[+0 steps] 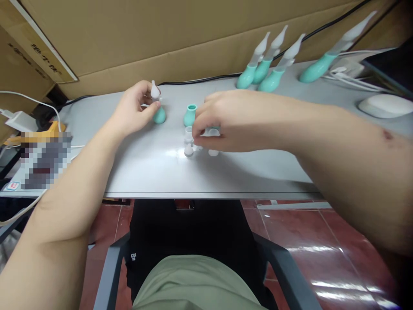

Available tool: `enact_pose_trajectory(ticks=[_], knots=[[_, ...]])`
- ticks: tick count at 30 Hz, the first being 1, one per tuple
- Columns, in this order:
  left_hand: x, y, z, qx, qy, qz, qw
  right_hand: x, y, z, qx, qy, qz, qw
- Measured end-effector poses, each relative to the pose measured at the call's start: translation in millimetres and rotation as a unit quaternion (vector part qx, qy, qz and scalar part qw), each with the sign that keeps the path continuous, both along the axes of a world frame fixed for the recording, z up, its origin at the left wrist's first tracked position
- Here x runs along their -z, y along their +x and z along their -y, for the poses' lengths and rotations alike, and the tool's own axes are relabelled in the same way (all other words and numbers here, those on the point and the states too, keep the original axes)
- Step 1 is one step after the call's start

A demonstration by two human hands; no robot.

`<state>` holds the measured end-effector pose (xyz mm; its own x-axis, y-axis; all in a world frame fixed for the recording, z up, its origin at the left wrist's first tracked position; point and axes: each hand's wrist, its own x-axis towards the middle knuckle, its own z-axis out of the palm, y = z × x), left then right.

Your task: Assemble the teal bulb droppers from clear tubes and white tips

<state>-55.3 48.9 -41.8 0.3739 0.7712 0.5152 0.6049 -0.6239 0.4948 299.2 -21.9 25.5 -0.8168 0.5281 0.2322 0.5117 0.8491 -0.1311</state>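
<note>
On the left of the table, my left hand (137,105) is closed round a bulb nasal aspirator (159,115), which stands upright with a teal bulb below and a white pointed tip (155,90) on top. My right hand (214,122) is lowered over a group of small parts, thumb and fingers pinched together; what is between them is hidden. By its fingertips are a clear plastic cylinder (189,134) and a small whitish piece (189,150). A teal bulb with an open neck (190,116) stands just behind. Another whitish piece (213,152) shows under the hand, which partly covers more parts.
Three assembled aspirators (271,80) stand together at the back right, with another (318,69) farther right. A white mouse (385,106) and cables lie at the right edge. A white charger (21,122) and a blurred device (47,163) are at the left. Cardboard (177,38) walls the back.
</note>
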Motion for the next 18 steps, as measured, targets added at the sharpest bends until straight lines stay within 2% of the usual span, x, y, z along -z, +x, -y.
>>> enact_pose_trajectory(ticks=[2, 8, 12, 15, 18], knots=[[-1.4, -3, -1, -0.008, -0.003, 0.009, 1.000, 5.9, 3, -2, -0.031, -0.014, 0.067, 0.997], [-2.1, -1, 4, -0.026, -0.017, -0.007, 1.000, 20.1, 13, -8, -0.065, 0.028, 0.055, 0.996], [-4.0, 7, 11, -0.037, -0.021, 0.014, 0.999, 21.2, 11, -6, -0.060, 0.014, 0.069, 0.996], [-13.3, 15, 26, -0.073, 0.031, 0.008, 0.997, 21.3, 9, -4, -0.050, 0.002, 0.071, 0.996], [-26.5, 26, 45, -0.087, 0.159, 0.006, 0.983, 23.6, 8, -2, -0.050, 0.012, 0.064, 0.997]])
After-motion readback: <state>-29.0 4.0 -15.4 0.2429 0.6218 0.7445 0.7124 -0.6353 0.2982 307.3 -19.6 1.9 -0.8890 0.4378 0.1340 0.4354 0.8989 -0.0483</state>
